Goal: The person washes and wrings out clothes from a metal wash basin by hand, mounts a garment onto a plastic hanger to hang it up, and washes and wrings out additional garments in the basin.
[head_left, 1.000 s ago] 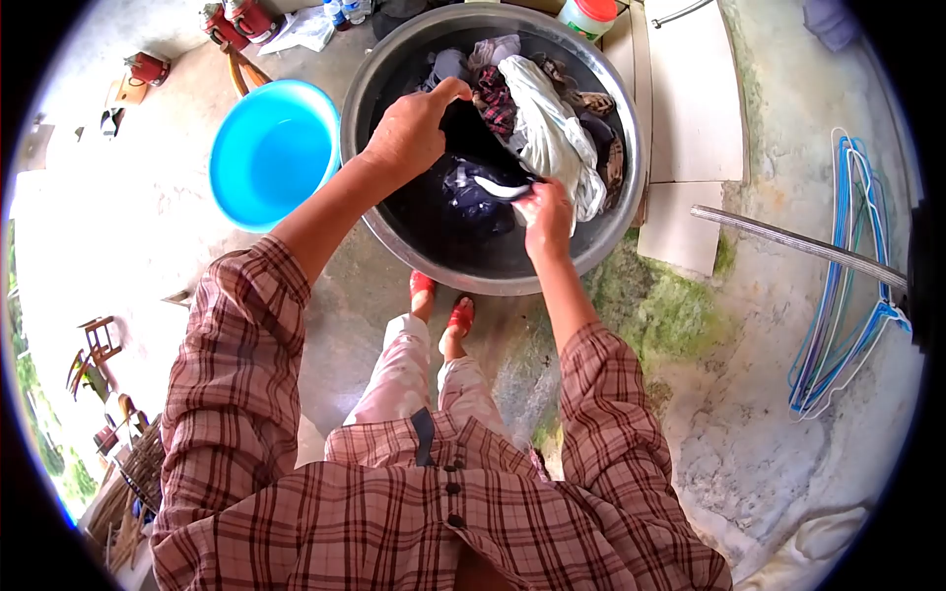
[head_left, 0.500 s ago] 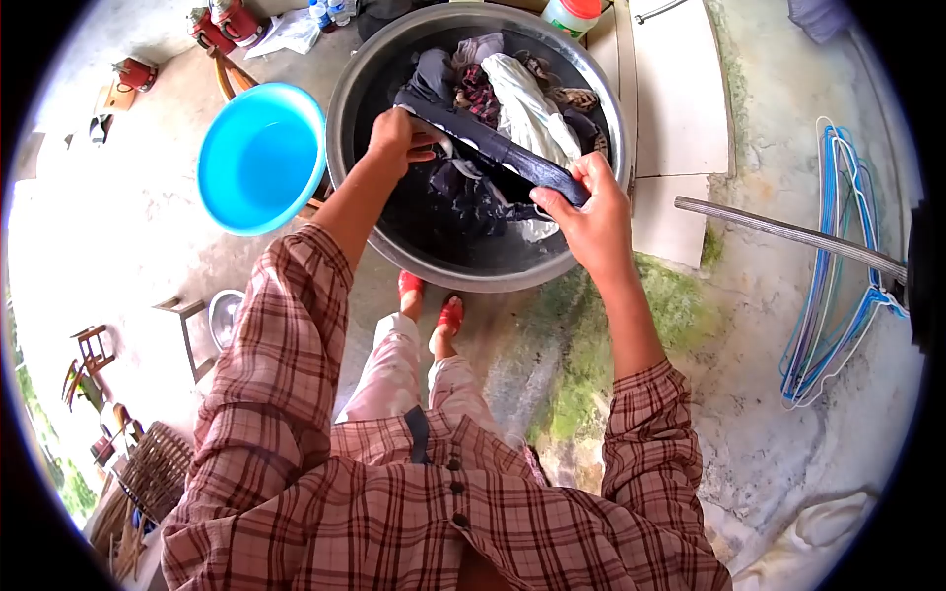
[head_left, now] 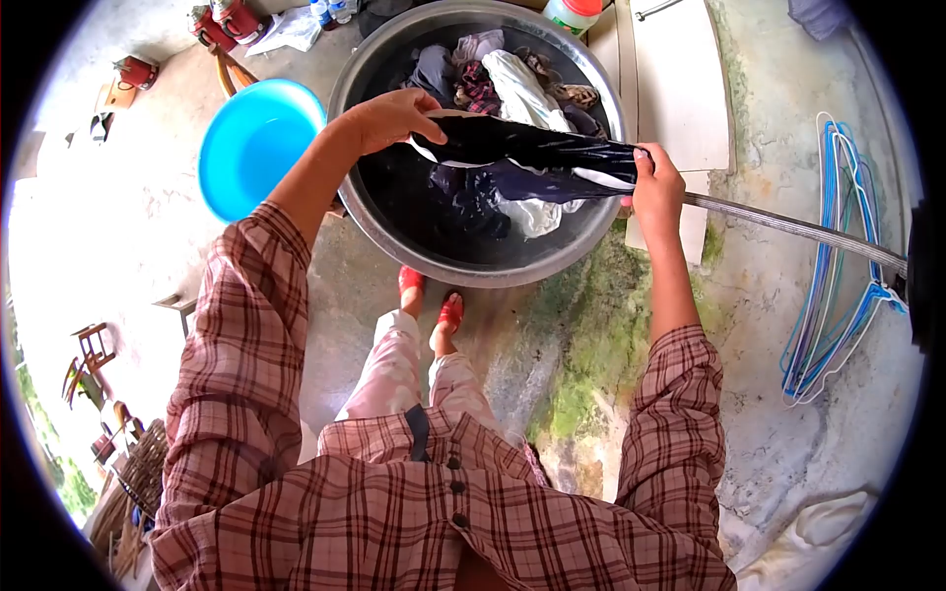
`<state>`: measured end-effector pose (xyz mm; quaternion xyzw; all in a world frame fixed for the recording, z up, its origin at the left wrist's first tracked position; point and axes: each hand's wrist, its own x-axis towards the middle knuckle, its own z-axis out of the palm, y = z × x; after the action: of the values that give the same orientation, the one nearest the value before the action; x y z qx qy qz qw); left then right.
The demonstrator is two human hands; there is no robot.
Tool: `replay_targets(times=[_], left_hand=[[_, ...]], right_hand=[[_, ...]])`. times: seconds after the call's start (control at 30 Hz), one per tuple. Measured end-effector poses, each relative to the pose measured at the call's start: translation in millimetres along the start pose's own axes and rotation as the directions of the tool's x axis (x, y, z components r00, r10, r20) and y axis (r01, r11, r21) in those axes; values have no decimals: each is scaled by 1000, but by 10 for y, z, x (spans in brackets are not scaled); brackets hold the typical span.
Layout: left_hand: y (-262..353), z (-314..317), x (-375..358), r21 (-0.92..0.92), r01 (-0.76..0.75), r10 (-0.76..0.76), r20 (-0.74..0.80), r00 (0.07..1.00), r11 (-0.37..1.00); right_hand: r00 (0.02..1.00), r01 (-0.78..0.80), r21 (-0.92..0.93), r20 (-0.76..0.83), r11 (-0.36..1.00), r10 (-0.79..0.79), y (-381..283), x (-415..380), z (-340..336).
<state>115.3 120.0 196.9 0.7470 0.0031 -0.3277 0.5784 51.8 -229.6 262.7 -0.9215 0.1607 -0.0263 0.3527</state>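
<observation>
A dark garment with white edging [head_left: 552,148] is stretched between my two hands above a large metal basin [head_left: 473,274]. My left hand [head_left: 394,120] grips its left end over the basin's left side. At the other end, my right hand [head_left: 657,182] pinches the cloth just beyond the basin's right rim. Under the garment, dark water fills the basin, with dark cloth lying in it. Behind it are a white cloth [head_left: 514,87], a grey cloth [head_left: 434,74] and a red checked cloth [head_left: 479,91].
A blue basin [head_left: 258,153] stands to the left. At the right a metal rod [head_left: 788,226] reaches toward the basin, with blue and white hangers [head_left: 833,266] hanging from it. A red-lidded jar [head_left: 574,14] and red flasks [head_left: 236,22] are at the back.
Both hands have moved apart, the left one leftward and the right one rightward. The dark garment is now raised and pulled wider between them.
</observation>
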Motion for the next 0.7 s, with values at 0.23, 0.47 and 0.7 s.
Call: replay_targets(times=[0.23, 0.47, 0.7], left_hand=[[38, -69, 37, 610, 13, 441, -587, 678, 792], [48, -268, 354, 67, 319, -219, -595, 773, 945], [221, -242, 222, 688, 93, 322, -449, 833, 719]], right_hand=[[938, 345, -370, 173, 863, -301, 278, 128, -56], [954, 296, -131, 97, 946, -285, 308, 285, 0], [961, 140, -576, 274, 806, 29, 276, 363, 32]])
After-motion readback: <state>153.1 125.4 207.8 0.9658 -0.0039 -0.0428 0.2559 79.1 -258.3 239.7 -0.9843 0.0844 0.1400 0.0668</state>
